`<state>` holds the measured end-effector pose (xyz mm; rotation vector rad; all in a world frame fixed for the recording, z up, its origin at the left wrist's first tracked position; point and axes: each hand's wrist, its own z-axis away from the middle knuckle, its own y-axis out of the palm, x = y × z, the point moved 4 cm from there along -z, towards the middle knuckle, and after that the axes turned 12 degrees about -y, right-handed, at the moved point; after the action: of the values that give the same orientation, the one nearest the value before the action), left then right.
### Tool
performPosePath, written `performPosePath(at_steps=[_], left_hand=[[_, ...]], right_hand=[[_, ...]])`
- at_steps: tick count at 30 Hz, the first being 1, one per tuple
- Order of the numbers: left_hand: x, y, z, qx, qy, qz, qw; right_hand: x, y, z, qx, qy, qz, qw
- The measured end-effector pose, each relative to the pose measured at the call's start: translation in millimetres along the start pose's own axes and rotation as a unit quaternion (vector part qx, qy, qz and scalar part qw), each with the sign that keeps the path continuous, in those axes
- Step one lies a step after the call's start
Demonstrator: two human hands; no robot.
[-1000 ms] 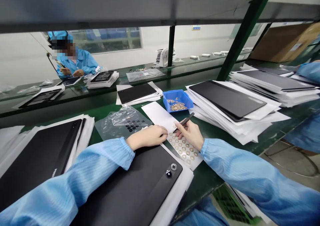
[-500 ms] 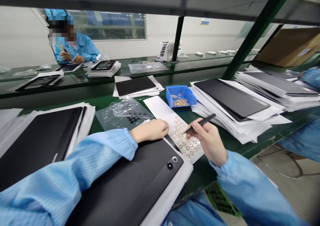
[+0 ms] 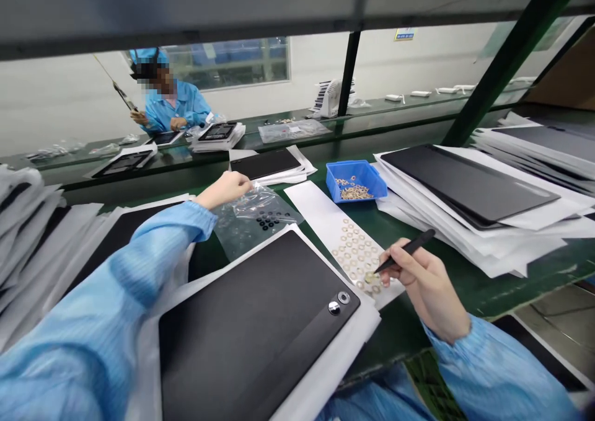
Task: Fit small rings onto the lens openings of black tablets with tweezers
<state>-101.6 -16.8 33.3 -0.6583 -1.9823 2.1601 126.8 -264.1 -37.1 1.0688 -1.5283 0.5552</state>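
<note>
My right hand grips black tweezers, pointed down at the lower end of a white sheet. Rows of small pale gold rings lie on that sheet, and one yellowish ring is at the tweezer tips. My left hand is held with curled fingers above the far left edge of a clear plastic bag; its fingertips are partly hidden, so contact is unclear. Small black rings show at the bag. Before me a dark tablet lies camera side up on white paper.
A blue bin of loose rings stands behind the sheet. Stacked tablets and papers lie right and left. Another tablet lies at the back. A shelf hangs overhead; a co-worker sits across the bench.
My left hand has moved left and away from me, from the sheet's edge to the plastic bag. The right hand's tweezers have come down toward the sheet's near end. The view has shifted.
</note>
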Motion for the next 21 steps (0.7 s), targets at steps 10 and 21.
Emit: performPosePath(at_steps=[10,21], left_hand=[[-56,60.6,-99,0.022,0.031,-0.044,0.998],[-43,65.6,-118,-0.021,-0.015,-0.064,0.998]], right_hand=[[-11,-17,-7,-0.08,-0.021,-0.021,0.996],[-7,-17,-6,-0.091,-0.01,-0.029,0.995]])
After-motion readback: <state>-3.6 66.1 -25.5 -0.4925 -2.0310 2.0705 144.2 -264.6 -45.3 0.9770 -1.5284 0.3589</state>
